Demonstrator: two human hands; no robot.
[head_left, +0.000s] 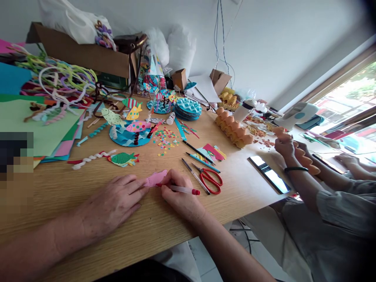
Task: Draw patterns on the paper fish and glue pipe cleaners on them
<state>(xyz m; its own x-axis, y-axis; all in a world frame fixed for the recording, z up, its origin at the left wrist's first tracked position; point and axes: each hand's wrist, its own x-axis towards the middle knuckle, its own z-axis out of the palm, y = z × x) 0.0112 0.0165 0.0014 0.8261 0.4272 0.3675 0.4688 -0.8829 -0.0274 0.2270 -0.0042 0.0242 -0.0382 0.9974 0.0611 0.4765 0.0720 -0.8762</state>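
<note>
A red felt-tip pen with a whitish barrel is gripped in my right hand. Its tip touches a small pink paper cut-out that has a dotted line drawn on it. My left hand lies flat on the table, fingertips on the cut-out's left end. Just beyond sits a green paper fish beside a twisted white-and-red pipe cleaner. Red-handled scissors, a pen and a blue pencil lie right of my right hand.
Paper fish stand on a blue base. Confetti dots, coloured sheets and pipe cleaners cover the back and left. On the right, a co-worker's hands hold an orange egg-carton strip near a phone.
</note>
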